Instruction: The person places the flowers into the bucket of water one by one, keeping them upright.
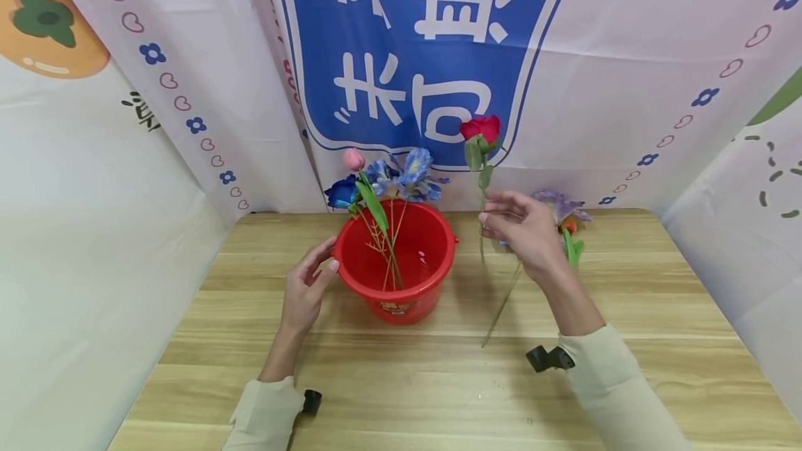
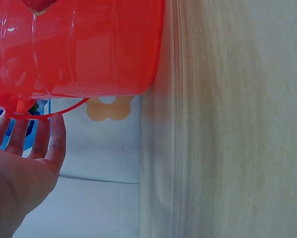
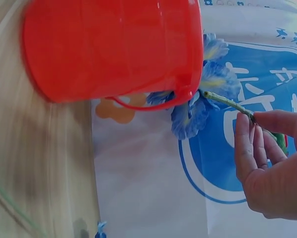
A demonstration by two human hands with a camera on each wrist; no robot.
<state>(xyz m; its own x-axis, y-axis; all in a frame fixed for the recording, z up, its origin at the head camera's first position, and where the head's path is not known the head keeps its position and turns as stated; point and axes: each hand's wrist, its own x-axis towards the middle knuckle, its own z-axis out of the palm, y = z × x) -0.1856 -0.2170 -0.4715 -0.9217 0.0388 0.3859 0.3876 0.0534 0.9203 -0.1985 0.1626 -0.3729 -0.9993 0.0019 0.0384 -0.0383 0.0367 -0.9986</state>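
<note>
The left hand (image 1: 303, 294) reaches forward to the left side of the red bucket (image 1: 429, 298), its fingers extended and unclenched, with the tips touching the bucket's handle (image 2: 71, 108) near the rim. The right hand (image 1: 526, 232) comes in diagonally from the lower right, pinching the stem of a red rose (image 1: 481, 129) between thumb and fingers. The rose is held nearly upright, bloom above the hand, stem end pointing down to the bucket's right. The bucket stands on the worktop (image 1: 401, 381), with flowers (image 1: 416, 165) inside.
</note>
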